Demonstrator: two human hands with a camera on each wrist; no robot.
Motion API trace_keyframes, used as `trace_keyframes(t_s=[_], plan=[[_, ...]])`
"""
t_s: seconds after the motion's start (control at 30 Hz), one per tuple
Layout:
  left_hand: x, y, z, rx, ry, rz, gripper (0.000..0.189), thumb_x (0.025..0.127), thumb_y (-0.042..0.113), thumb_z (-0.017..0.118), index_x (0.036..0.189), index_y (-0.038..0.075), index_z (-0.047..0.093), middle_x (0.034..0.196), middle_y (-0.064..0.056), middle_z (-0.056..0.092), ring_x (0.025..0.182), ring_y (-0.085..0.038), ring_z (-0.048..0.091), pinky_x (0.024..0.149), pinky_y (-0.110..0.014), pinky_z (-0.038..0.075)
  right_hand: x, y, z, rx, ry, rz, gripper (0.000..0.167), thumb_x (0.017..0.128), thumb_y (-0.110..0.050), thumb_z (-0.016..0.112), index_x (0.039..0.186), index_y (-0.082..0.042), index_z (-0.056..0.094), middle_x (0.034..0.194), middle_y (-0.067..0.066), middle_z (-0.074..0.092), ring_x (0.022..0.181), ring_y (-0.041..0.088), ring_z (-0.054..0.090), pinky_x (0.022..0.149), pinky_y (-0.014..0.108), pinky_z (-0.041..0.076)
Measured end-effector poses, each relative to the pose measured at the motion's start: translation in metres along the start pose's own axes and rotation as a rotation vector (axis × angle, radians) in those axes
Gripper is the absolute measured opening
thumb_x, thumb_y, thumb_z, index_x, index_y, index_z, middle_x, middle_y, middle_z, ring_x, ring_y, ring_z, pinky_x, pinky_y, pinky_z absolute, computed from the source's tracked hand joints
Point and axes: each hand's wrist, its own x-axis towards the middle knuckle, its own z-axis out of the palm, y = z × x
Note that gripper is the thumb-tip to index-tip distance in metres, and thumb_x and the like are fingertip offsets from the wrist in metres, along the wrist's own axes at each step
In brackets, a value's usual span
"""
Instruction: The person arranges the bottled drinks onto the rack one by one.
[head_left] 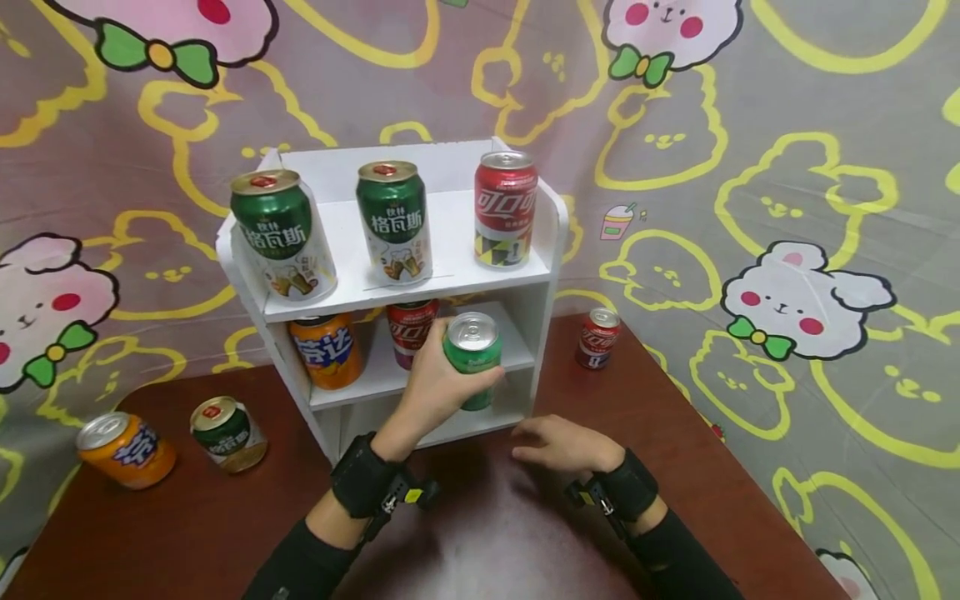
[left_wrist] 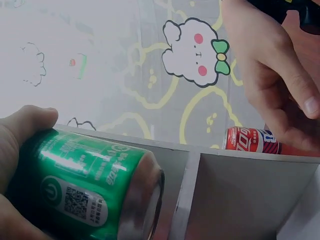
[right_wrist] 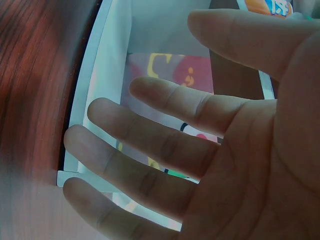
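Note:
My left hand [head_left: 442, 375] grips a green soda can [head_left: 474, 350] with a silver top, its thumb across the front. In the head view the can is upright, in front of the right part of the white shelf's [head_left: 480, 287] middle level. The left wrist view shows the can's green side [left_wrist: 85, 175] with a QR code and its metal end. My right hand [head_left: 566, 442] holds nothing and hovers by the shelf's lower right front; in the right wrist view its fingers [right_wrist: 165, 135] are spread and relaxed. An orange can [head_left: 326, 350] and a red can [head_left: 408, 329] stand on the middle level.
Two green-and-white cans, one at left [head_left: 281, 237] and one in the middle [head_left: 395, 221], and a red cola can [head_left: 506, 208] stand on top. Another cola can [head_left: 598, 337] is right of the shelf. On the table's left are an orange can [head_left: 127, 450] and a green-and-white can [head_left: 228, 433].

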Motion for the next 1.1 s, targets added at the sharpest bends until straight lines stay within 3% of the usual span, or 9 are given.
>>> trace_keyframes(t_s=[0.47,0.77,1.1], plan=[[0.028,-0.010,0.018,0.053,0.110,0.033,0.082,0.068,0.025,0.085,0.134,0.010,0.039,0.117,-0.005,0.055,0.102,-0.019,0.057,0.085,-0.038,0.047,-0.001,-0.001,-0.001,0.005,-0.002,0.004,0.041,0.095,-0.037,0.055,0.122,-0.006,0.060,0.108,-0.007,0.062,0.097,0.008,0.056,0.085,0.033,0.047],[0.038,-0.012,0.024,0.140,0.180,0.046,0.085,0.066,0.031,0.085,0.135,0.010,0.039,0.112,-0.005,0.057,0.097,-0.019,0.057,0.085,-0.037,0.046,0.001,0.001,-0.002,-0.026,0.006,0.006,0.042,0.096,-0.037,0.055,0.122,-0.006,0.060,0.111,-0.004,0.062,0.100,0.008,0.056,0.086,0.033,0.047],[0.046,-0.015,0.035,0.148,0.252,0.057,0.090,0.069,0.031,0.084,0.140,0.012,0.032,0.123,-0.008,0.047,0.105,-0.019,0.052,0.091,-0.036,0.042,0.001,0.003,0.000,-0.011,0.004,0.014,0.043,0.096,-0.038,0.054,0.124,-0.005,0.059,0.112,-0.003,0.062,0.101,0.010,0.056,0.087,0.034,0.047]])
